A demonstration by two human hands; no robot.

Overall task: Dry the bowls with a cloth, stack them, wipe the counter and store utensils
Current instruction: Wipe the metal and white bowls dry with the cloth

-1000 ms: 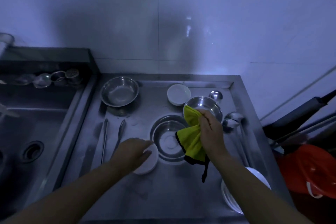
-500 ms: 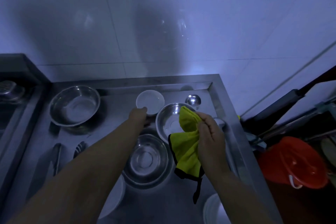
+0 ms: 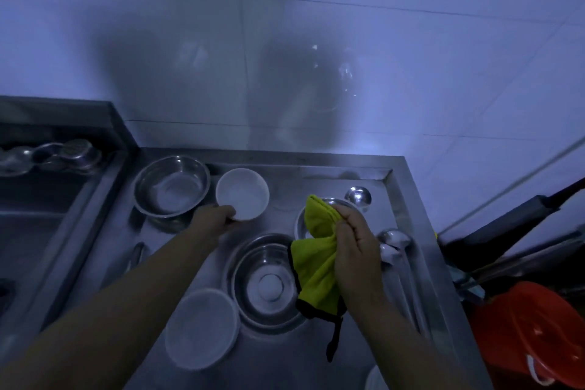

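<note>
My left hand point(image 3: 214, 218) grips the near rim of a small white bowl point(image 3: 242, 193) at the back of the steel counter point(image 3: 278, 355). My right hand point(image 3: 354, 244) holds a bunched yellow cloth point(image 3: 315, 260) over a small steel bowl point(image 3: 302, 226), which it mostly hides. A larger steel bowl point(image 3: 267, 283) sits in the middle. Another steel bowl point(image 3: 171, 185) stands at the back left. A white bowl point(image 3: 202, 328) rests near the front.
Ladles point(image 3: 394, 239) lie along the counter's right side, and a smaller ladle head point(image 3: 358, 195) sits behind them. Tongs point(image 3: 135, 258) lie at the left. A sink point(image 3: 28, 231) adjoins on the left, with steel items point(image 3: 50, 155) on its ledge. An orange bucket point(image 3: 531, 332) stands right.
My left hand left the front white bowl, reached to the back and took hold of the rear white bowl, which now sits further left. My right hand kept the cloth at the small steel bowl.
</note>
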